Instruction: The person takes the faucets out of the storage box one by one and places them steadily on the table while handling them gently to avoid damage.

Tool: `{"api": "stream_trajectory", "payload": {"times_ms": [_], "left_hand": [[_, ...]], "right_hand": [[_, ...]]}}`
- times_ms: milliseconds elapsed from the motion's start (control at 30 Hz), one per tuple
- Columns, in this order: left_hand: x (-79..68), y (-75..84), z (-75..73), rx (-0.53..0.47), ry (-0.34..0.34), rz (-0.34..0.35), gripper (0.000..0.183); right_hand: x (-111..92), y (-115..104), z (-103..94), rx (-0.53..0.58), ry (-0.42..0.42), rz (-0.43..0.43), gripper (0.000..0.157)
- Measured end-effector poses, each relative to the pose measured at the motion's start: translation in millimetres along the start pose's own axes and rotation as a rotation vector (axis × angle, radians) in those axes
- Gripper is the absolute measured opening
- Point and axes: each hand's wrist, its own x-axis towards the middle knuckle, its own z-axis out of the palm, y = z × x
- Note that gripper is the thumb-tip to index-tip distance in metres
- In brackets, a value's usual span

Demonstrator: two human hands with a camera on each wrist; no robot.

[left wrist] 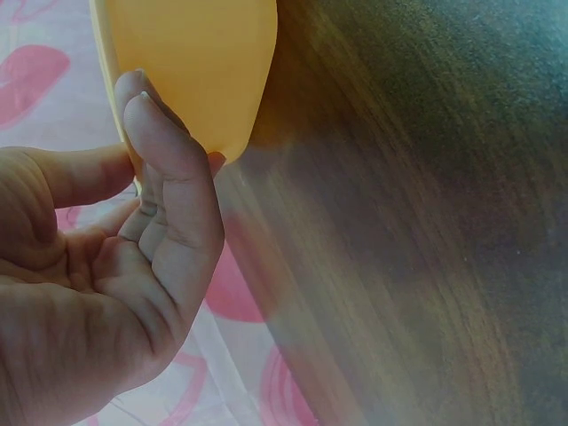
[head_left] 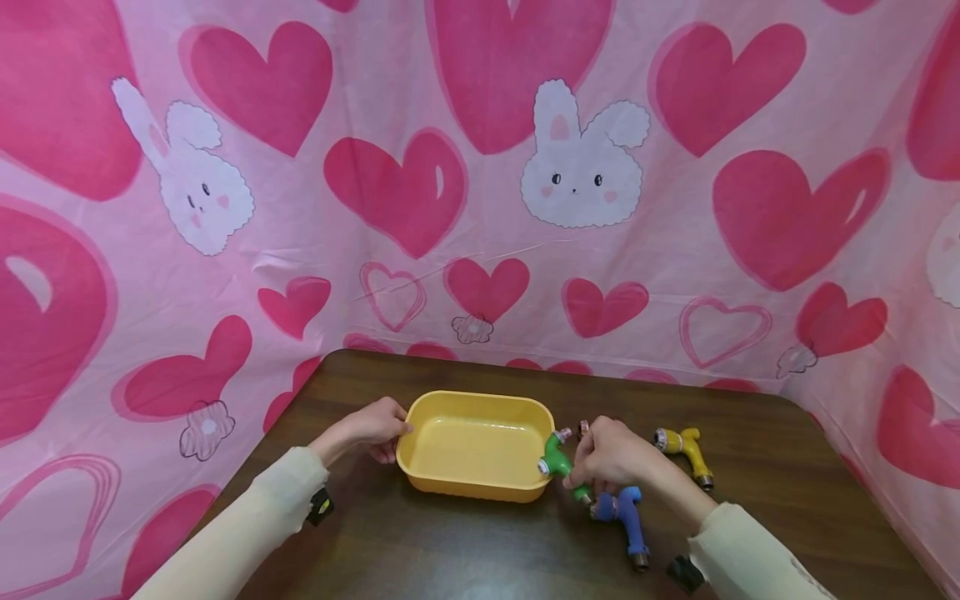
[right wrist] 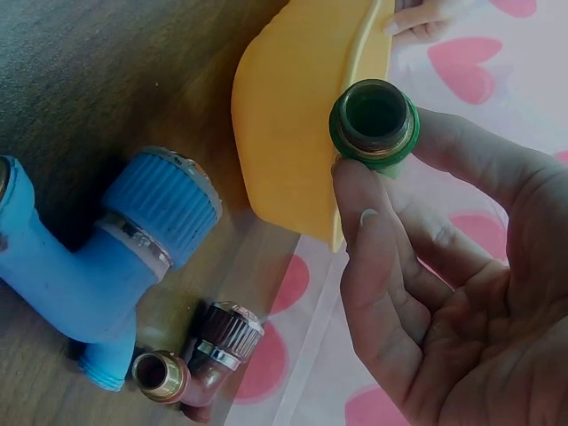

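Observation:
A yellow tray [head_left: 474, 490] stands on the table, its inside bare. My left hand [head_left: 382, 427] holds its left end, the thumb [left wrist: 84, 173] on one side of the wall and the fingers on the other. In my right hand [head_left: 617, 454] is a green branched pipe fitting [head_left: 556, 459], pinched between thumb and fingers. One of its ends overlaps the tray's right rim in the head view. The right wrist view looks into its open threaded end [right wrist: 374, 120]. Below the right hand lies a blue pipe fitting [head_left: 628, 518] with a ribbed collar.
Right of the right hand lies a yellow pipe fitting [head_left: 686, 450]. A smaller red fitting [right wrist: 206, 377] with a metal collar is mostly hidden behind that hand in the head view. The dark wooden table [head_left: 360, 542] meets a pink heart-patterned cloth [head_left: 517, 242] at the back and sides.

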Motion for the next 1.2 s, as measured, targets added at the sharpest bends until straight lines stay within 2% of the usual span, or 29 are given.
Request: {"api": "stream_trajectory", "payload": {"times_ms": [600, 867, 1200], "left_hand": [[0.4, 0.0, 0.8, -0.006, 0.001, 0.003, 0.017], [-0.7, 2.5, 0.8, -0.008, 0.008, -0.001, 0.019], [1.4, 0.4, 2.4, -0.005, 0.003, 0.004, 0.02]], "right_hand": [[-2.8, 16.1, -2.9, 0.047, -0.034, -0.102, 0.019], [-5.5, 18.5, -4.1, 0.041, -0.033, -0.119, 0.018], [-14.3, 24.1, -7.3, 0.041, -0.014, -0.076, 0.019]]}}
